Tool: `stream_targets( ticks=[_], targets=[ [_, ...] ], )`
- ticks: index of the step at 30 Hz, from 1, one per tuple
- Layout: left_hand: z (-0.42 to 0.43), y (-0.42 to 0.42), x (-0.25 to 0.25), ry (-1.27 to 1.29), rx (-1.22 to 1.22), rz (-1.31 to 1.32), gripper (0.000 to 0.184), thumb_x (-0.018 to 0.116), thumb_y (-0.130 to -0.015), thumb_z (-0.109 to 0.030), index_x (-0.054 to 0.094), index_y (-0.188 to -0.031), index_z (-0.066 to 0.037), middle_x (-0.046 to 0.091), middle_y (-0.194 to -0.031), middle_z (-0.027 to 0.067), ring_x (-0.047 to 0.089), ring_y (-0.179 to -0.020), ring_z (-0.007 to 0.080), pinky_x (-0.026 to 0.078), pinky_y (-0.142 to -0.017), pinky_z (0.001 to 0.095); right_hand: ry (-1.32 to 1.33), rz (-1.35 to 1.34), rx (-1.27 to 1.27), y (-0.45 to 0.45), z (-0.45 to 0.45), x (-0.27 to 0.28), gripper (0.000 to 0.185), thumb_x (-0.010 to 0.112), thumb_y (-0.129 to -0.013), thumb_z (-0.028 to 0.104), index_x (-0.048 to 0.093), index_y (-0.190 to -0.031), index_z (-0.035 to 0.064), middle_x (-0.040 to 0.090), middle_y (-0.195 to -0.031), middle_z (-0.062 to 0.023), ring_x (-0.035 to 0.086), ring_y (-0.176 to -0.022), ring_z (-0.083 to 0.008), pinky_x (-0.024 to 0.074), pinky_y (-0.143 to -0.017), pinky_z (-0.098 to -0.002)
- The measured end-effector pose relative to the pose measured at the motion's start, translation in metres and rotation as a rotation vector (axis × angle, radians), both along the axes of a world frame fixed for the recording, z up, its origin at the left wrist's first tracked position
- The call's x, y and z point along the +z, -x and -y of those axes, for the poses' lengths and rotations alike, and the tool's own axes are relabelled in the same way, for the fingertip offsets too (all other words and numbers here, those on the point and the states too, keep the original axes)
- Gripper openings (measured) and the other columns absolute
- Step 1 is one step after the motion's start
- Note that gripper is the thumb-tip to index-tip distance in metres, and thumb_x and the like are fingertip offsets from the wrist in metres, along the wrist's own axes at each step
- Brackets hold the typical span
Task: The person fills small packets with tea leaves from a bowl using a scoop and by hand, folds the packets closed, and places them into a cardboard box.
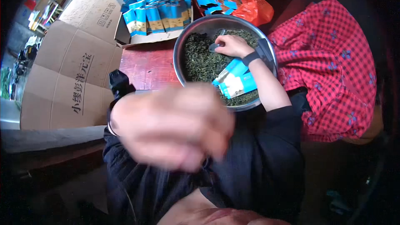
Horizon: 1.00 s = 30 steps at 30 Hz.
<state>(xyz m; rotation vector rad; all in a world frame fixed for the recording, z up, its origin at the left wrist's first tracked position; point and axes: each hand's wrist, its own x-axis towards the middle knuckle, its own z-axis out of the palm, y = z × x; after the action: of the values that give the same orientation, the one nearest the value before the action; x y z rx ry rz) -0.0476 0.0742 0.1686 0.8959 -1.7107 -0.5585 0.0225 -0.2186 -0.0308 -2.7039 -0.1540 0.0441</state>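
Note:
A large metal basin (180,67) holds dark green, dried, leaf-like bits (200,60), probably tea leaves. My right hand (233,46) reaches into it, fingers closed around a small metal spoon (214,48) just above the leaves. Under my right wrist, several blue and beige packets (235,81) lie on the leaves at the basin's near side. My left hand (175,125) is raised close to the camera, in front of the basin's near left edge. Motion smears its fingers, which look bent, and nothing can be made out in them.
Behind the basin, a cardboard tray (160,37) holds many upright blue packets (154,12). Beside it, a red plastic bag (256,6) contains more packets. A large cardboard box (62,66) stands left of the red wooden tabletop (146,68). Red checked cloth (329,71) lies at the right.

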Motion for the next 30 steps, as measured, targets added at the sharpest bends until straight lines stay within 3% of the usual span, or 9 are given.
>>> stream_targets(
  ticks=[3,6,9,12,15,18,23,27,30],
  targets=[
    [0.046,-0.033,-0.059,-0.356,0.495,0.282,0.026,0.062,-0.088,-0.018,0.059,-0.102,0.004,0.063,-0.095,0.019,0.062,-0.087,0.0313,0.048,-0.076,0.0384,0.123,-0.09,0.03,0.0,-0.004,0.008,0.039,0.067,-0.077,0.037,0.064,-0.105,0.0101,0.067,-0.095,-0.0115,0.064,-0.093,-0.029,0.049,-0.081,-0.04],
    [0.097,-0.059,-0.117,-0.734,0.588,0.606,0.027,0.062,-0.081,-0.029,0.065,-0.091,-0.004,0.067,-0.083,0.0163,0.066,-0.08,0.033,0.052,-0.069,0.0419,-0.035,-0.054,0.028,-0.004,-0.001,0.004,0.044,0.064,-0.08,0.043,0.062,-0.109,0.0103,0.067,-0.099,-0.0117,0.063,-0.097,-0.0303,0.0483,-0.083,-0.0411],
    [0.137,-0.067,-0.182,-0.749,0.789,0.79,0.029,0.072,-0.067,-0.03,0.069,-0.08,-0.005,0.069,-0.078,0.0149,0.069,-0.078,0.0272,0.055,-0.068,0.0399,-0.051,0.1,0.012,-0.012,0.001,-0.021,0.047,0.061,-0.079,0.049,0.064,-0.109,0.0132,0.066,-0.107,-0.0145,0.062,-0.101,-0.0334,0.0478,-0.087,-0.0462],
    [0.144,-0.056,-0.175,-0.837,0.78,0.865,0.035,0.077,-0.062,-0.03,0.07,-0.085,-0.005,0.069,-0.08,0.0153,0.069,-0.079,0.0278,0.055,-0.069,0.0405,0.055,-0.088,0.026,-0.015,-0.005,-0.009,0.036,0.063,-0.077,0.045,0.069,-0.098,0.0154,0.069,-0.099,-0.0127,0.063,-0.098,-0.0326,0.0485,-0.086,-0.0454],
    [0.134,-0.062,-0.163,-0.855,0.75,0.71,0.038,0.079,-0.059,-0.029,0.068,-0.088,-0.006,0.069,-0.082,0.0148,0.068,-0.08,0.0293,0.054,-0.07,0.0405,-0.065,-0.05,-0.057,-0.014,0.002,-0.01,0.025,0.065,-0.075,0.034,0.068,-0.09,0.0142,0.069,-0.094,-0.0124,0.065,-0.093,-0.0321,0.05,-0.083,-0.0434],
    [0.107,-0.092,-0.176,-0.731,0.742,0.535,0.02,0.063,-0.075,-0.018,0.061,-0.092,-0.006,0.065,-0.084,0.0172,0.065,-0.08,0.0311,0.049,-0.07,0.0434,-0.157,0.003,-0.117,-0.004,0.008,0.008,0.021,0.064,-0.077,0.028,0.068,-0.091,0.013,0.069,-0.087,-0.0124,0.066,-0.088,-0.0324,0.0507,-0.079,-0.0422],
    [0.072,-0.108,-0.162,-0.656,0.769,-0.056,0.008,0.056,-0.085,-0.005,0.056,-0.091,0.0,0.06,-0.077,0.0041,0.059,-0.071,0.0124,0.048,-0.063,0.0291,-0.288,0.091,-0.039,-0.012,0.028,-0.01,0.019,0.062,-0.077,0.021,0.067,-0.093,0.0112,0.069,-0.085,-0.0141,0.066,-0.085,-0.0332,0.0494,-0.074,-0.0415],
    [0.072,-0.105,-0.175,-0.545,0.831,-0.41,0.008,0.056,-0.09,-0.008,0.054,-0.092,-0.001,0.058,-0.077,0.0005,0.056,-0.069,0.0093,0.047,-0.062,0.0257,-0.188,0.019,-0.014,-0.014,0.021,-0.005,0.019,0.058,-0.081,0.012,0.067,-0.097,0.0106,0.068,-0.091,-0.0154,0.065,-0.088,-0.0335,0.0497,-0.076,-0.0415],
    [0.074,-0.108,-0.186,-0.504,0.887,-0.449,0.008,0.057,-0.091,-0.01,0.056,-0.091,-0.002,0.058,-0.078,-0.0011,0.054,-0.068,0.007,0.046,-0.061,0.0235,-0.454,0.241,-0.067,-0.015,0.018,-0.004,0.023,0.055,-0.083,0.002,0.067,-0.101,0.0083,0.069,-0.091,-0.0139,0.067,-0.085,-0.0262,0.0503,-0.075,-0.0364]
  ],
)
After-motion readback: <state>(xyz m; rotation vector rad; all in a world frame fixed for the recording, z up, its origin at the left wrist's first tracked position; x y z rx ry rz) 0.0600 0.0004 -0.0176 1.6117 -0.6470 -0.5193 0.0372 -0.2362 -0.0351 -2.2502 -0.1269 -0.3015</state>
